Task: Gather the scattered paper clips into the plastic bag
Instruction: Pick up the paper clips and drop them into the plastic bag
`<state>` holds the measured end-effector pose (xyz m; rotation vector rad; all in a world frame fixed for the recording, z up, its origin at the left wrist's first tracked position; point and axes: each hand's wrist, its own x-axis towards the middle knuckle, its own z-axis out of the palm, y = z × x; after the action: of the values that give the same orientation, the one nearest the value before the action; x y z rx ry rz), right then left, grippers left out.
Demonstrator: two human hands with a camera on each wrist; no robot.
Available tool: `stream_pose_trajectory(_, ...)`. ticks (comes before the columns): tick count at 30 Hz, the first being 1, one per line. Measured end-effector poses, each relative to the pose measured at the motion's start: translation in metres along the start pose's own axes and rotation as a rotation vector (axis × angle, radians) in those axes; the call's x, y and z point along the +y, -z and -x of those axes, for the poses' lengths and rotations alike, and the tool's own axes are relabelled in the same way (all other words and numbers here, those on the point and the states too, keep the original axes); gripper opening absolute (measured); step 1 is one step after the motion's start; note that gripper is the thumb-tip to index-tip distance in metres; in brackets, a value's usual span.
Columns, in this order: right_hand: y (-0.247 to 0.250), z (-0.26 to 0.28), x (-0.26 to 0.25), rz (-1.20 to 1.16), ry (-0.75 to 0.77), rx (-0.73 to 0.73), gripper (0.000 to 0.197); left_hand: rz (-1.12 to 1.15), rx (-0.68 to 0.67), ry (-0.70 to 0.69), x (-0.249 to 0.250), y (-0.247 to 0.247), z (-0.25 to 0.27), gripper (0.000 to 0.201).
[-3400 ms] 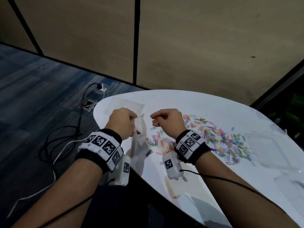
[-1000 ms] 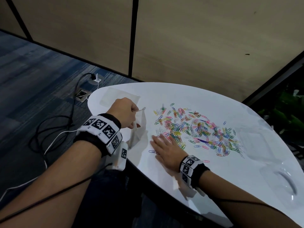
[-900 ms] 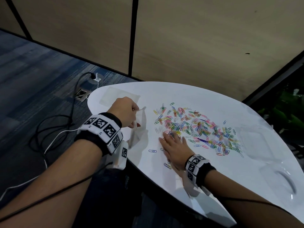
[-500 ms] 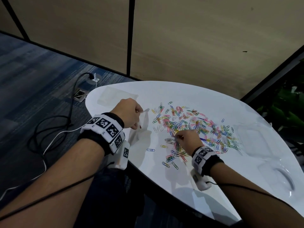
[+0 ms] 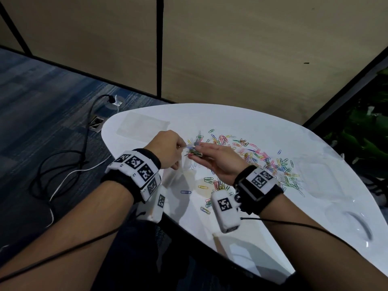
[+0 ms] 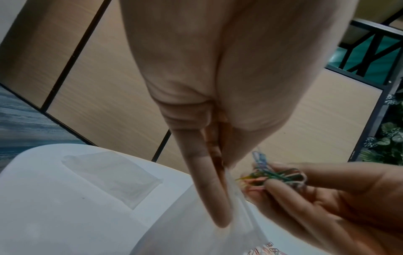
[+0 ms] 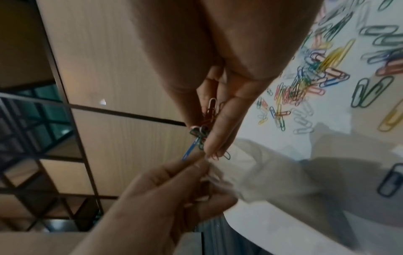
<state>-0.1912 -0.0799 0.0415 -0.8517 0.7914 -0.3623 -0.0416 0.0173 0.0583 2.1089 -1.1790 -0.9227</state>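
Hands meet above the near-left edge of a white desk [image 5: 241, 122]. The left hand [image 5: 165, 149] pinches the rim of a clear bag [image 6: 196, 231] between thumb and curled fingers [image 6: 205, 181], holding the mouth up while the rest hangs toward the desk edge. The right hand [image 5: 220, 162], its fingers [image 7: 220, 132] curled around a bunch of clips [image 6: 274, 176] in mixed colours, holds it right at the bag's mouth, the fingertips just beside the left thumb. A few clips lie inside the bag's lower corner. Most of the clips [image 5: 262, 158] lie scattered across the middle of the desk, with a handful of loose ones nearer the person. A second bag [image 5: 142, 128] lies flat at the far-left end.
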Motion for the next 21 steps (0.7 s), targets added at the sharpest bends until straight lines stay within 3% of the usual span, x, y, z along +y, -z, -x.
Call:
stream_pose_trajectory(3,-0.012,-0.003,0.013,0.154,-0.007,0.056,0.009,-0.014,0.024,-0.037,0.006,-0.004,0.002,0.025)
stream_pose_trajectory(7,-0.014,-0.012,0.024,0.406,0.039,0.137,0.024,-0.072,0.019,-0.081,0.014,-0.011,0.002,0.029)
stream_pose_trajectory(15,-0.007,-0.008,0.021,1.005,0.284,0.246,0.012,-0.011,0.007,-0.065,0.021,-0.017,0.000,0.027)
stream_pose_trajectory(21,-0.011,-0.008,0.021,1.084,0.318,0.199,0.023,-0.023,0.026,-0.066,0.019,-0.015,0.000,0.028)
